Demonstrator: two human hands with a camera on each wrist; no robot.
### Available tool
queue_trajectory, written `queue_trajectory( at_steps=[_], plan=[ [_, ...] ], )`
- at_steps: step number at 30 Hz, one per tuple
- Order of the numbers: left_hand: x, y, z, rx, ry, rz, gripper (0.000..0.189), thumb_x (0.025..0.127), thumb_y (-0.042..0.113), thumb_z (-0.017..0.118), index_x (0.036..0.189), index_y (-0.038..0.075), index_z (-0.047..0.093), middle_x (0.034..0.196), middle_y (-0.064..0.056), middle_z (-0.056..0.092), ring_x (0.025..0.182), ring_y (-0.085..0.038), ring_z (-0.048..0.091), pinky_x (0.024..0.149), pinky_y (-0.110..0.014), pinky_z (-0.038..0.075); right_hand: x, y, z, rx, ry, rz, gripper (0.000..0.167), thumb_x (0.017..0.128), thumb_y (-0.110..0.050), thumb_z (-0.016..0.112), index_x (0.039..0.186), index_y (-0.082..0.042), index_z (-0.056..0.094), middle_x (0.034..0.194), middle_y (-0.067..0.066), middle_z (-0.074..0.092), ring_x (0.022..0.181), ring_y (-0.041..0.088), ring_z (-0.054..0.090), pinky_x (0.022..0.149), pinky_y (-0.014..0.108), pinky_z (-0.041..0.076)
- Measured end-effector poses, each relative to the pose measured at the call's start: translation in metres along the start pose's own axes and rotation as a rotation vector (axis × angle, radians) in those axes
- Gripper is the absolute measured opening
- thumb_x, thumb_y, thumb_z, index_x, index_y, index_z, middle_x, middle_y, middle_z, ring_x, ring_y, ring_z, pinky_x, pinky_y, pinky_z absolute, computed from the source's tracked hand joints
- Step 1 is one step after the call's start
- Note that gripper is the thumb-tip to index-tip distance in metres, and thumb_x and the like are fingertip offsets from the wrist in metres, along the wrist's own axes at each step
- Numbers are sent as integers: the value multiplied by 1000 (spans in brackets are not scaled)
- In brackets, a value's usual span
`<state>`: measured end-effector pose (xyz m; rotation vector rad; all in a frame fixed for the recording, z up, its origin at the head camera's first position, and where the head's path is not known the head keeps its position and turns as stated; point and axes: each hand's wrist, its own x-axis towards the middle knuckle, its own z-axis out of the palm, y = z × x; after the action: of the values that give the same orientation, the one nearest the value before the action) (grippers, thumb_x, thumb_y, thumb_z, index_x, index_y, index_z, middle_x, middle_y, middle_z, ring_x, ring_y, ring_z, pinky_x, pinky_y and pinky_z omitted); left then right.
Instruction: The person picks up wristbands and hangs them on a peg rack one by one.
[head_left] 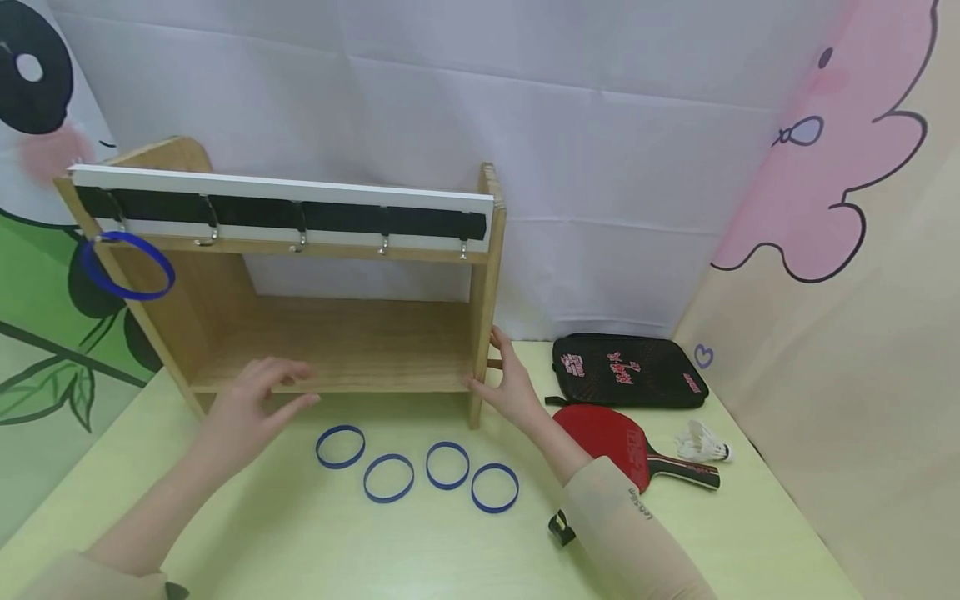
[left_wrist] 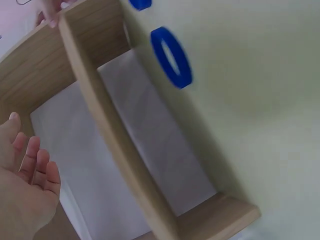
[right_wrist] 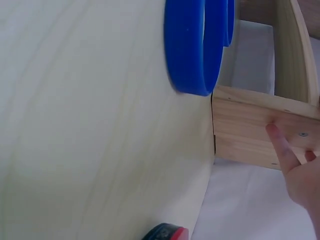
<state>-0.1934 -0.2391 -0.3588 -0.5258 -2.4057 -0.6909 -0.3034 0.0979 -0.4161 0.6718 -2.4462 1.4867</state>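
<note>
Standing at the left and centre of the bench [head_left: 315, 550], a wooden rack [head_left: 360, 333] is carrying a white-and-black rail [head_left: 337, 213] with five metal hooks [head_left: 301, 237] along its front. One blue ring [head_left: 142, 295] is hanging from the leftmost hook, out of five rings in all. The left hand [head_left: 243, 408] is hovering before the rack's lower board, its grip relaxed, thumb and fingers standing apart. Four more blue rings [head_left: 390, 501] are lying on the bench in a loose row in front of the rack. The right hand [head_left: 513, 387] is touching the rack's right side panel [head_left: 486, 308], its grip spread rather than clamped, fingers resting against the outer face. Farther right, one black zipped case [head_left: 630, 371] is lying closed, hiding its contents; one red paddle [head_left: 603, 437] is lying just in front, and one white shuttlecock [head_left: 701, 442] is resting beside the paddle's handle.
</note>
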Motion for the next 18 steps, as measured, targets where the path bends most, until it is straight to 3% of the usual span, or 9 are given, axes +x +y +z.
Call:
queue_trajectory(
  at_steps=[3,6,11,18],
  plan=[
    [-10,-5,12,-24,-83,2,34,78,14,75,110,7,65,107,-8,66,100,-29,56,87,-43,48,0,4,-1,17,-16,-18,91,80,-15,76,149,-25,18,149,10,34,113,34,56,82,48,54],
    [-17,-13,23,-49,-161,-11,35,80,19,75,111,10,64,113,-10,63,109,-35,53,90,-59,43,1,7,-3,21,-24,-37,91,79,-16,77,148,-27,18,148,8,34,114,32,56,81,47,54],
    [-22,-27,35,-53,-260,17,31,79,21,76,107,12,67,111,-8,65,110,-34,53,91,-58,43,2,10,-4,9,-34,-35,92,79,-17,77,148,-30,18,149,3,33,117,28,54,77,34,56],
    [-28,-46,47,-30,-390,102,24,75,19,78,97,20,70,101,8,65,99,-22,57,85,-48,50,-3,-13,-9,45,-39,-67,90,78,-9,77,148,-13,20,148,16,33,118,37,52,78,39,56]
  ],
)
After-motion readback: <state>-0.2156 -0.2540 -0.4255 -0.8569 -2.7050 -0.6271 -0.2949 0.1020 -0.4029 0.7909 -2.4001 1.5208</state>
